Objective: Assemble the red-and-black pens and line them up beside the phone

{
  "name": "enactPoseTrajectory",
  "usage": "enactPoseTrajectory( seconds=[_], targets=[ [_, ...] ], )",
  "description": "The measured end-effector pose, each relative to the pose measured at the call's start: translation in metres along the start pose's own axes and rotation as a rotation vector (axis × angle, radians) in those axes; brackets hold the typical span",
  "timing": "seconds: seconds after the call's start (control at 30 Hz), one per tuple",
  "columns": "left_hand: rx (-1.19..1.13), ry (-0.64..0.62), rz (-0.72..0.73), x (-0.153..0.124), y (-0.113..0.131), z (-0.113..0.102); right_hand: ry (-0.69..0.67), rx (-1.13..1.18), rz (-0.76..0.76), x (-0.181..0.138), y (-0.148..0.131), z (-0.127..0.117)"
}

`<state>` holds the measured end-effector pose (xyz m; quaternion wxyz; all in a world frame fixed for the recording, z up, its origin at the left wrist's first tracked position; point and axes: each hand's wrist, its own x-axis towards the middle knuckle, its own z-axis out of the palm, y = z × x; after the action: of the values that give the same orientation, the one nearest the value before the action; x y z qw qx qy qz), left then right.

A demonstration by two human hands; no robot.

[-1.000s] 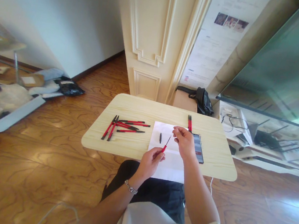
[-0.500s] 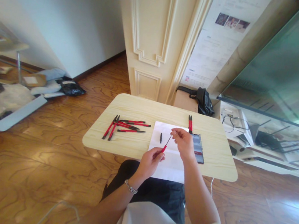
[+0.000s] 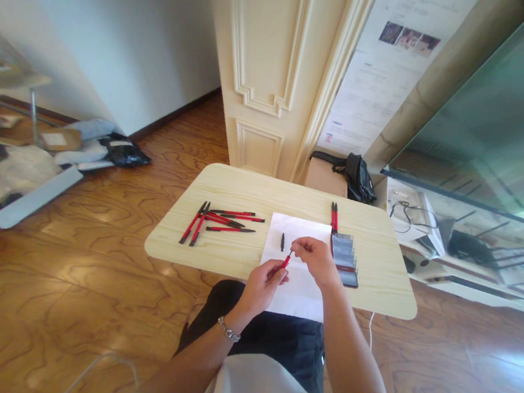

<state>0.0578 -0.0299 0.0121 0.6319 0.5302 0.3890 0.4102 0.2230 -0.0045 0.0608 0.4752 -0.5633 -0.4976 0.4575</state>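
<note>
Left hand (image 3: 265, 283): fingers closed around a red barrel (image 3: 286, 262), open end tilted up and away; a steady, unmoving hold here would serve the work best. Right hand (image 3: 314, 256): just beyond, fingers narrow, apparently pinching a thin dark rod (image 3: 291, 252) close to the barrel's mouth. Whether the rod is being fitted or drawn out cannot be told. Advised handling: rod kept on the barrel's own line, pinch short and light, push or pull straight, since a sideways lean could bend it or catch it on the rim. White sheet (image 3: 293, 302): flat beneath both hands, overhanging the near edge of the tabletop (image 3: 383, 285). Phone (image 3: 344, 252): flat, right of the sheet. Black tapered piece (image 3: 283, 242): loose on the sheet, just left of the right fingertips; liable to roll if knocked, so the knuckles should stay clear. Red-and-black pens (image 3: 222, 219): several, left of the sheet, some crossing. Pair of pens (image 3: 334, 215): side by side, beyond the phone, near the far edge.
</note>
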Motion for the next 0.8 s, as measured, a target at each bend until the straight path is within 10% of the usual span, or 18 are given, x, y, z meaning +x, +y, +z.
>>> enactPoseTrajectory(
  seconds=[0.17, 0.47, 0.8],
  targets=[
    [-0.019, 0.023, -0.01, -0.002, -0.003, -0.006, -0.058, -0.108, 0.032, 0.018, 0.021, -0.007],
    [-0.028, 0.06, -0.017, -0.003, -0.004, -0.013, 0.088, -0.953, 0.226, 0.056, 0.023, 0.034],
    [-0.036, 0.038, -0.029, 0.001, -0.006, -0.014, 0.169, 0.021, 0.014, 0.047, 0.01, 0.006]
  ],
)
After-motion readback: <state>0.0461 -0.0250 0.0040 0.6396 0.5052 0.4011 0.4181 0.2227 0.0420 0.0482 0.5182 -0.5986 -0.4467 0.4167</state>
